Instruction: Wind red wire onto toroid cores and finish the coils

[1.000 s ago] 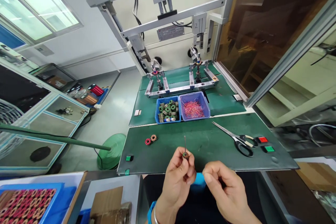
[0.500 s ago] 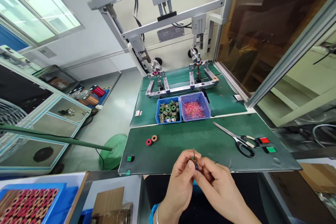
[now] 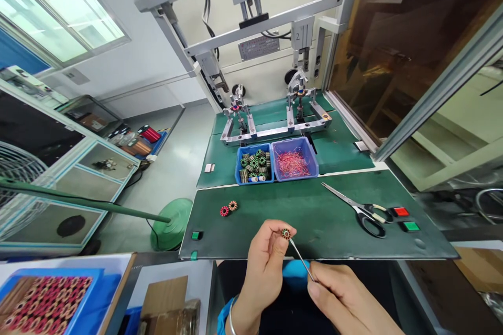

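In the head view, holds a small ring [image 3: 286,233] with green and copper colours in the left grip [image 3: 265,267], pinched between thumb and fingers. Has the right grip [image 3: 338,288] closed on a thin metal rod [image 3: 302,258], lower and to the right of the left grip. Slants the rod up and left to the lower edge of the small ring; cannot tell contact from a tiny gap.

Shows, beyond and left of the left grip, a red ring [image 3: 224,211] beside a tan ring [image 3: 233,205] on the green table [image 3: 275,204]. Farther beyond both grips, shows a blue bin [image 3: 254,182] of green-faced rings next to a purple bin [image 3: 296,176] of red strands. Beyond and right of the right grip, shows scissors [image 3: 359,206] near a red button [image 3: 401,212] and a green button [image 3: 411,226].
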Motion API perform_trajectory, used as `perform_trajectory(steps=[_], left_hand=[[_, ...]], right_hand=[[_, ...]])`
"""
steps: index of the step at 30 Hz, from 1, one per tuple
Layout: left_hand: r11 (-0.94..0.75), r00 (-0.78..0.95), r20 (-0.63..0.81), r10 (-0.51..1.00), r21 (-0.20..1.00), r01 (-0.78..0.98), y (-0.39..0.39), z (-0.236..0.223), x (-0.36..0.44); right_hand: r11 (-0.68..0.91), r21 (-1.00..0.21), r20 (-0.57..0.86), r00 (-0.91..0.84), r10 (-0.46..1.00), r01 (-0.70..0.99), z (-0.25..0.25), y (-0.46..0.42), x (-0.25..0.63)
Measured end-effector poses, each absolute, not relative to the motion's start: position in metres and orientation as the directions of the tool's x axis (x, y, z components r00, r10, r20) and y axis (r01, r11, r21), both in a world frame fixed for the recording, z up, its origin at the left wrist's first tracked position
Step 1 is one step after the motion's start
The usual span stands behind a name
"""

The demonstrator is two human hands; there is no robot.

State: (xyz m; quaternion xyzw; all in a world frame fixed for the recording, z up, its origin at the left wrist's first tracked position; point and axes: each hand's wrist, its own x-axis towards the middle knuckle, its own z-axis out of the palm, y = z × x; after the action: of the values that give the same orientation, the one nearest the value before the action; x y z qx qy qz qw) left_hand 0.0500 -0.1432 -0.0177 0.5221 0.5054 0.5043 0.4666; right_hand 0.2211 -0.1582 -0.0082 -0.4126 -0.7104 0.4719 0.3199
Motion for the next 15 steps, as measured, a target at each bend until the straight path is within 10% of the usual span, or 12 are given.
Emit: perform_trajectory(steps=[8,15], left_hand=[[-0.123,0.036,0.118,0.992,0.968,0.219,-0.1448,-0.0175,0.0456],[-0.013,0.094,0.011,0.996,1.0,0.016,-0.1436,-0.0147,0.0482]], right_hand=[[0.122,-0.948,-0.037,-0.482,0.875,0.294,-0.0126,-0.1594,0.2248],[0.164,-0.941,0.014,-0.448,0.894,0.297,-0.0113,-0.1562,0.2252]])
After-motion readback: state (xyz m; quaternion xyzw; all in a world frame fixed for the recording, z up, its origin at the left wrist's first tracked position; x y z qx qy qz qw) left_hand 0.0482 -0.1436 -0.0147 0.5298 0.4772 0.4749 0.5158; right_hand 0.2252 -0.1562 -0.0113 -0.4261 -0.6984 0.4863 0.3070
